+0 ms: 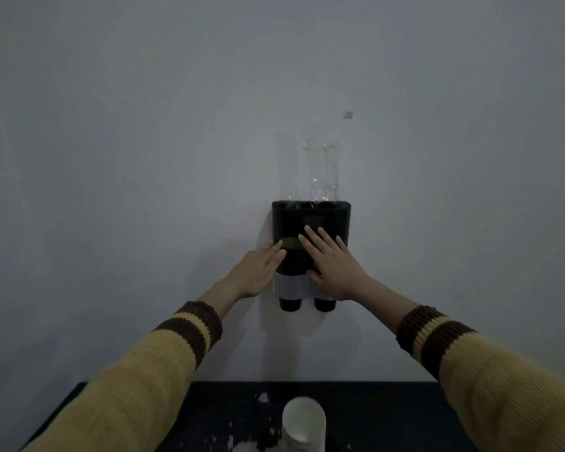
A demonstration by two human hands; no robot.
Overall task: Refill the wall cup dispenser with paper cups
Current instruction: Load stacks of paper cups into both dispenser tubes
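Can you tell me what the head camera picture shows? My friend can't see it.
Two hands, the left hand and right hand, press flat on a black cup dispenser on a grey wall. A stack of white paper cups stands on the dark table below.

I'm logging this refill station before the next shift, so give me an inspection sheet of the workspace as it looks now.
Surface: dark table against the wall, with white flecks near the middle.
Job's things: black wall dispenser, two dark spouts at the bottom; white paper cup stack on the table below.
Clutter: clear plastic wrap sticking up from the dispenser top.
Grips: left hand flat on the dispenser's left side; right hand flat on its front; neither holds anything.
Cables: nothing seen.
Surroundings: plain grey wall, small tape scrap above.
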